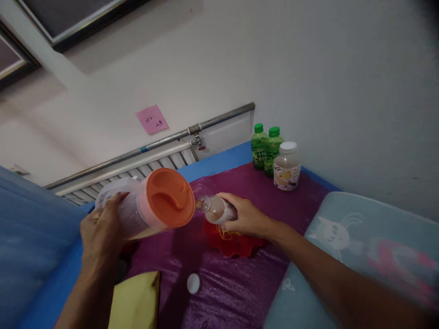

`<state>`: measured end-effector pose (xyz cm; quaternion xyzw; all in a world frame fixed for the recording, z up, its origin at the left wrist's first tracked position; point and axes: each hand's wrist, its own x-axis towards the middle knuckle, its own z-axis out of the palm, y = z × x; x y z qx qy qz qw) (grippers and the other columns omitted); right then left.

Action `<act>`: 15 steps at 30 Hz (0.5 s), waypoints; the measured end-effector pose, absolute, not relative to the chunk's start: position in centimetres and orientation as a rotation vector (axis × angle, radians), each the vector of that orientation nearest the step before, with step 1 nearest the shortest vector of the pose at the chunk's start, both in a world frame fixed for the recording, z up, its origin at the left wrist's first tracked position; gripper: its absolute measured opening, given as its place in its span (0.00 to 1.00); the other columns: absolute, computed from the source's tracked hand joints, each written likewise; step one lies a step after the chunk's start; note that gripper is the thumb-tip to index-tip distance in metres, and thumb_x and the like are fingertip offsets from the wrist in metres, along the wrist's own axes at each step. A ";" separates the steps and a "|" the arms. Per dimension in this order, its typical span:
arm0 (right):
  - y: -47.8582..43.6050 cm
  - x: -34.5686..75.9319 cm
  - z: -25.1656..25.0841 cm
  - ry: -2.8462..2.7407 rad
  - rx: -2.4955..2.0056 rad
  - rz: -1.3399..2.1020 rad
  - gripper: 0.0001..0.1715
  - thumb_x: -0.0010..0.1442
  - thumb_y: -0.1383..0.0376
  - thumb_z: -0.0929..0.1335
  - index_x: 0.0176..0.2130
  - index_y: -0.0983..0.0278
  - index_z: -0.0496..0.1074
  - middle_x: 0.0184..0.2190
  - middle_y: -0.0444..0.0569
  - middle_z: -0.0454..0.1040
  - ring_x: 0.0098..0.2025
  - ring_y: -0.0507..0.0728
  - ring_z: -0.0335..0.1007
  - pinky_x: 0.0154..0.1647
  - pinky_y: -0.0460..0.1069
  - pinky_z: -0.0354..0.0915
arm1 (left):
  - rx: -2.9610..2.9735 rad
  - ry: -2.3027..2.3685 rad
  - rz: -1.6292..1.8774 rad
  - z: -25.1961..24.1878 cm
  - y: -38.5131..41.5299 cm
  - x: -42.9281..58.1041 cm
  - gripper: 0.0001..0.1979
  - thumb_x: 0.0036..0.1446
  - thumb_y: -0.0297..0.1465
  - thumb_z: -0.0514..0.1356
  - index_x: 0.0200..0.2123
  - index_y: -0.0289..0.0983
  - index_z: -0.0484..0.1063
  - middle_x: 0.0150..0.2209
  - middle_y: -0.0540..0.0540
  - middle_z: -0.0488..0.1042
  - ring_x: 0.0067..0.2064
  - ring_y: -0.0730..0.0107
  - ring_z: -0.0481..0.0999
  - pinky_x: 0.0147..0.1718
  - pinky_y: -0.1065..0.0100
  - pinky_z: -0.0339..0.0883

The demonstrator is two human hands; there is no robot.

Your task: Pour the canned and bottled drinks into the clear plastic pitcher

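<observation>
My left hand [104, 226] is closed around a clear plastic pitcher [128, 217] with an orange lid [171, 198]. The pitcher is tipped to the right, some liquid lying along its lower side. My right hand [245, 214] grips a small clear bottle [216, 208] with a pale label, tilted so its uncapped mouth faces the pitcher's lid. Mouth and lid are very close; whether they touch I cannot tell. Under the bottle lies a red scalloped dish [233, 246] with yellow markings, partly hidden by my right hand. A white cap [193, 283] rests on the purple sheet [212, 292].
Two green-capped bottles [273, 151] and a white-lidded jar [287, 171] stand at the back right by the wall. A folded yellow cloth [135, 299] lies in front. To the right is a pale blue cat-patterned cover [329, 274]; a radiator [168, 162] runs behind.
</observation>
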<state>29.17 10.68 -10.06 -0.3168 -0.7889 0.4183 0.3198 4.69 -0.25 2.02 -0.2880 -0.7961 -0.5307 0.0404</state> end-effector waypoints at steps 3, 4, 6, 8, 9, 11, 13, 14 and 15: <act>10.7 29.2 -10.1 -2.077 -0.852 1.095 0.40 0.43 0.69 0.71 0.56 0.63 0.64 0.49 0.50 0.74 0.47 0.59 0.70 0.48 0.51 0.63 | -0.823 -2.456 -1.679 1.9 -0.2 4.3 0.20 0.47 0.44 0.61 0.36 0.36 0.81 0.17 0.53 0.67 0.23 0.70 0.66 0.23 0.71 0.62; 10.7 29.2 -10.1 -2.075 -0.854 1.090 0.40 0.42 0.69 0.71 0.56 0.63 0.64 0.49 0.50 0.74 0.46 0.58 0.70 0.47 0.51 0.63 | -0.826 -2.445 -1.693 1.9 -0.2 4.2 0.20 0.47 0.44 0.61 0.36 0.36 0.81 0.17 0.54 0.66 0.22 0.71 0.65 0.23 0.71 0.62; 10.7 29.2 -10.1 -2.072 -0.851 1.087 0.40 0.42 0.68 0.71 0.56 0.63 0.64 0.48 0.49 0.74 0.46 0.58 0.70 0.46 0.51 0.63 | -0.843 -2.436 -1.706 1.8 -0.2 4.1 0.20 0.46 0.45 0.62 0.34 0.35 0.81 0.16 0.54 0.64 0.22 0.71 0.63 0.23 0.70 0.61; 10.6 29.1 -10.1 -2.068 -0.849 1.090 0.39 0.42 0.68 0.71 0.55 0.62 0.65 0.47 0.48 0.74 0.45 0.58 0.70 0.45 0.50 0.63 | -0.829 -2.452 -1.692 1.9 -0.2 4.1 0.21 0.44 0.46 0.63 0.32 0.34 0.80 0.15 0.54 0.63 0.21 0.70 0.63 0.21 0.70 0.60; 10.6 29.1 -10.1 -2.065 -0.849 1.091 0.39 0.42 0.68 0.71 0.55 0.62 0.65 0.47 0.48 0.74 0.44 0.58 0.70 0.45 0.50 0.63 | -0.809 -2.466 -1.684 1.9 -0.3 4.2 0.21 0.43 0.46 0.64 0.31 0.34 0.80 0.15 0.54 0.64 0.21 0.70 0.63 0.20 0.70 0.59; 10.6 29.1 -10.2 -2.060 -0.852 1.088 0.39 0.42 0.69 0.71 0.55 0.61 0.65 0.47 0.48 0.74 0.44 0.57 0.70 0.45 0.50 0.63 | -0.777 -2.485 -1.667 2.1 -0.3 4.3 0.20 0.43 0.46 0.64 0.29 0.34 0.79 0.16 0.53 0.65 0.21 0.70 0.63 0.18 0.71 0.58; 10.6 29.1 -10.2 -2.063 -0.862 1.078 0.39 0.42 0.69 0.71 0.55 0.61 0.65 0.47 0.48 0.74 0.43 0.57 0.70 0.44 0.50 0.63 | -0.757 -2.490 -1.658 2.2 -0.4 4.4 0.20 0.42 0.46 0.64 0.26 0.34 0.77 0.16 0.53 0.64 0.20 0.70 0.62 0.17 0.71 0.57; 10.6 29.1 -10.2 -2.065 -0.865 1.074 0.39 0.42 0.68 0.71 0.55 0.61 0.65 0.46 0.48 0.74 0.43 0.57 0.70 0.44 0.50 0.63 | -0.750 -2.494 -1.653 2.2 -0.4 4.4 0.20 0.42 0.47 0.65 0.24 0.34 0.76 0.16 0.53 0.63 0.20 0.71 0.62 0.16 0.71 0.56; 10.6 29.1 -10.2 -2.068 -0.866 1.072 0.39 0.42 0.68 0.71 0.55 0.61 0.65 0.46 0.48 0.75 0.43 0.57 0.70 0.43 0.50 0.63 | -0.741 -2.498 -1.646 2.3 -0.4 4.4 0.20 0.41 0.48 0.65 0.23 0.34 0.74 0.15 0.53 0.62 0.19 0.71 0.61 0.15 0.71 0.54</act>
